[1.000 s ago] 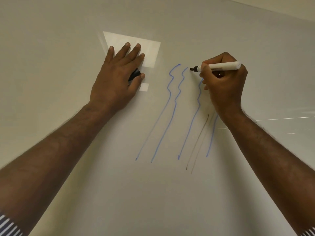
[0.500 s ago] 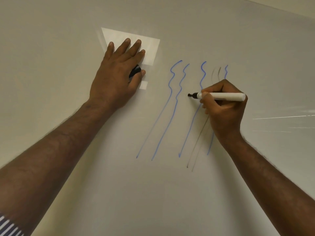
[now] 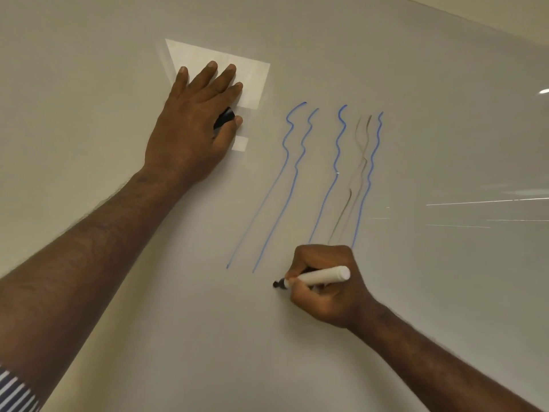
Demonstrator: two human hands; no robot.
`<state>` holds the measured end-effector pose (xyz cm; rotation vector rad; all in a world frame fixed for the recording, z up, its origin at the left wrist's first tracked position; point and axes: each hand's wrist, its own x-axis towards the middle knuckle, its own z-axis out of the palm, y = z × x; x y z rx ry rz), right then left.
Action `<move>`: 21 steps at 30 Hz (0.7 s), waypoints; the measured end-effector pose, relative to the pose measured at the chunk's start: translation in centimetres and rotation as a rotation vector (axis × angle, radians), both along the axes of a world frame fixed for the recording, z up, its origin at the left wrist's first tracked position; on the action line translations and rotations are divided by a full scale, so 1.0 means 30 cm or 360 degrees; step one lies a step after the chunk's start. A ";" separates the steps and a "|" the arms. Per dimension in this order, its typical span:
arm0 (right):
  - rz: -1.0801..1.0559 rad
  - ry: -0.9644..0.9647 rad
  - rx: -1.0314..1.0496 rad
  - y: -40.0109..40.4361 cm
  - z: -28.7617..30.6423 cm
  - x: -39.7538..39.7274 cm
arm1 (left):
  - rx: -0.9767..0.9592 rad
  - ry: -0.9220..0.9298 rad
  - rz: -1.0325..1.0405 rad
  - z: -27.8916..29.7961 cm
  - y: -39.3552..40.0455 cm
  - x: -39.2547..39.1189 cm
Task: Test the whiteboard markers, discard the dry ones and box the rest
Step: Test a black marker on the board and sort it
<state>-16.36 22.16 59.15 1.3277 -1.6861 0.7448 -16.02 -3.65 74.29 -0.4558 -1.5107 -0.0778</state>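
Note:
My right hand (image 3: pixel 326 298) grips a white marker (image 3: pixel 323 275). Its black tip touches the whiteboard (image 3: pixel 430 307) low down, below the drawn lines. Several wavy blue lines (image 3: pixel 338 150) run down the board, with two faint grey-brown lines (image 3: pixel 364 156) between the rightmost two. No fresh line shows between the second and third blue lines, where the tip passed. My left hand (image 3: pixel 190 135) lies flat against the board at upper left, fingers straight. A black marker cap (image 3: pixel 225 118) is pinched between its thumb and forefinger.
A bright rectangular reflection (image 3: pixel 252 72) sits on the board by my left fingertips. The board's top edge (image 3: pixel 490 23) crosses the upper right corner. Thin light streaks (image 3: pixel 475 202) show at the right. A striped sleeve (image 3: pixel 15 391) is at the lower left.
My right hand has dragged the marker tip from the top of the lines down to below them. The left hand has stayed flat on the board with the cap.

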 end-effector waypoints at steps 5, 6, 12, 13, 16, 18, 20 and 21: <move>0.0060 -0.0028 -0.0113 0.036 0.119 0.030 | -0.0008 0.0002 0.0005 0.002 0.001 0.002; 0.0072 0.0016 -0.0260 0.046 0.167 0.030 | -0.0006 0.0004 0.0003 0.001 0.001 0.002; 0.0255 0.0073 -0.1222 0.125 0.456 0.015 | -0.0010 0.0008 -0.0016 0.000 0.002 0.005; 0.0247 0.0087 -0.1295 0.140 0.489 0.012 | -0.0009 0.0004 -0.0017 -0.001 0.002 0.005; 0.0093 0.0192 -0.1344 0.165 0.545 -0.003 | -0.0008 0.0002 -0.0017 -0.002 0.001 0.005; -0.0021 0.0256 -0.1339 0.175 0.560 -0.022 | -0.0006 -0.0002 -0.0025 -0.004 0.002 0.005; -0.0082 0.0267 -0.1366 0.186 0.569 -0.042 | -0.0004 -0.0004 -0.0027 -0.003 0.001 0.005; -0.0101 0.0258 -0.1376 0.192 0.571 -0.052 | -0.0005 -0.0001 -0.0022 -0.003 0.001 0.005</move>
